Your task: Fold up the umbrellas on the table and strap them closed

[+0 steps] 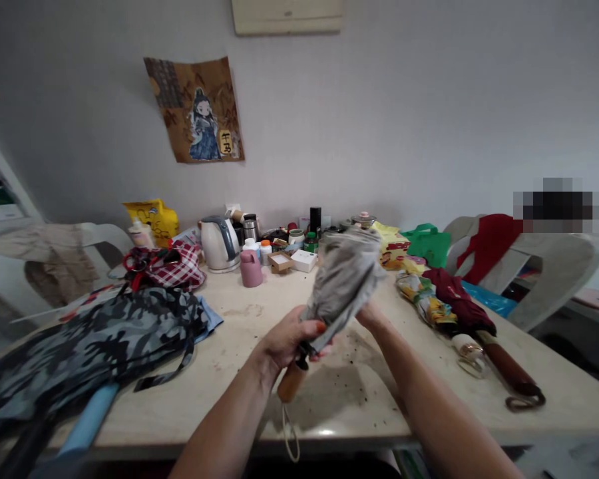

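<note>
A folded grey umbrella with a light wooden handle is held up over the table, tip pointing away from me. My left hand is closed round its lower end just above the handle. My right hand is behind the grey fabric at mid-length, mostly hidden, fingers wrapped on the canopy. A cord loop hangs from the handle.
A camouflage umbrella lies at the left, a plaid one behind it. Dark red and patterned folded umbrellas lie at the right. A kettle, pink cup, bottles and boxes crowd the back. Chairs stand at both sides.
</note>
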Available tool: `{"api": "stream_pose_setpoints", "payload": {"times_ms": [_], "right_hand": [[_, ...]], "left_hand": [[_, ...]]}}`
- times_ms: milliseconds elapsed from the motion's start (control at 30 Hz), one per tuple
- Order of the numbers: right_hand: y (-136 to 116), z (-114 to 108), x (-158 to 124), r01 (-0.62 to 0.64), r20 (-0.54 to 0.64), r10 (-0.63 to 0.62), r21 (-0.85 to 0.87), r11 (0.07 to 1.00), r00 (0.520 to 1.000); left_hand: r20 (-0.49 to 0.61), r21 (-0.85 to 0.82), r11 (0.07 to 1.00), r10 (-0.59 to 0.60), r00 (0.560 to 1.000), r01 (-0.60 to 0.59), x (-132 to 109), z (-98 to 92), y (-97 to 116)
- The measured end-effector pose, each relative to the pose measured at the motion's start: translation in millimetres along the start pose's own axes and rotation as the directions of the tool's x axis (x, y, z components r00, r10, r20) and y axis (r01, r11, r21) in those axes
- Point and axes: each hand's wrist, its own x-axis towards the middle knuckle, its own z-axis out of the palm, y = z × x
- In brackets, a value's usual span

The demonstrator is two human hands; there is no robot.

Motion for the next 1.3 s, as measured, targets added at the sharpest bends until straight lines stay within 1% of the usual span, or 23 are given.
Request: {"api": "stream_pose_setpoints", "payload": {"times_ms": [33, 100, 200, 300, 333, 400, 533, 600, 633, 667, 733, 800, 900, 967, 1067, 1133, 1200, 1300], "right_hand": [[0, -1, 1, 0.002, 0.021, -0.002, 0.002, 1.000, 1.000], [-1, -3, 1, -0.003, 0.061, 0.003, -0.001, 1.000, 0.998], [-6, -2, -2, -0.026, 0.070, 0.026, -0.002, 1.000, 0.997], [-9, 1, -5, -0.047, 0.082, 0.050, -0.036, 0.998, 0.995], [-10, 3, -6, -0.048, 0.091, 0.053, -0.053, 0.997, 0.994], [-10, 6, -8, -0.042, 0.088, 0.048, -0.073, 0.996, 0.995], [-15, 12, -13, -0.034, 0.011, 0.035, -0.052, 0.998, 0.999], [-21, 17, -16, -0.027, -0.034, 0.026, -0.041, 0.999, 0.999], [-25, 20, -18, -0.016, -0.054, 0.014, -0.045, 0.999, 0.998], [-30, 24, -20, -0.002, -0.061, -0.002, -0.062, 0.998, 0.998], [-38, 32, -24, 0.031, -0.041, -0.036, -0.112, 0.993, 0.998], [-44, 38, -27, 0.057, 0.006, -0.057, -0.173, 0.983, 0.998], [-46, 42, -29, 0.086, 0.049, -0.076, -0.257, 0.963, 0.996], [-45, 43, -31, 0.110, 0.086, -0.087, -0.322, 0.940, 0.992], [-43, 45, -33, 0.127, 0.124, -0.083, -0.407, 0.905, 0.989], [-43, 47, -34, 0.114, 0.100, -0.078, -0.432, 0.895, 0.992], [-43, 48, -35, 0.102, 0.079, -0.076, -0.411, 0.906, 0.994], [-42, 48, -35, 0.091, 0.109, -0.056, -0.347, 0.933, 0.992]], "left_hand": [[-0.067, 0.010, 1.000, 0.029, 0.997, -0.029, -1, -4.9, 5], [-0.200, 0.067, 0.995, 0.083, 0.976, -0.071, -3, -14.0, 12], [-0.360, 0.170, 0.982, 0.140, 0.922, -0.083, -1, -23.7, 14], [-0.478, 0.220, 0.971, 0.190, 0.858, -0.092, 3, -26.8, 11], [-0.503, 0.225, 0.969, 0.207, 0.839, -0.103, 5, -26.6, 10], [-0.527, 0.227, 0.965, 0.236, 0.817, -0.132, 7, -25.3, 8], [-0.547, 0.239, 0.958, 0.270, 0.793, -0.161, 12, -22.6, 5], [-0.586, 0.286, 0.947, 0.295, 0.755, -0.149, 15, -21.7, 2], [-0.601, 0.346, 0.929, 0.329, 0.728, -0.133, 17, -21.1, 0], [-0.606, 0.432, 0.895, 0.378, 0.700, -0.109, 20, -20.3, -2], [-0.580, 0.632, 0.775, 0.491, 0.650, -0.023, 23, -17.7, -7], [-0.516, 0.781, 0.621, 0.583, 0.628, 0.065, 26, -14.5, -13], [-0.419, 0.891, 0.436, 0.685, 0.596, 0.125, 27, -12.1, -19], [-0.376, 0.922, 0.352, 0.726, 0.576, 0.158, 27, -13.7, -22], [-0.353, 0.935, 0.280, 0.744, 0.567, 0.215, 24, -18.9, -22], [-0.350, 0.936, 0.252, 0.741, 0.573, 0.246, 23, -21.3, -21], [-0.358, 0.931, 0.234, 0.732, 0.579, 0.279, 21, -21.2, -20], [-0.361, 0.925, 0.197, 0.722, 0.591, 0.325, 20, -17.5, -20]]}}
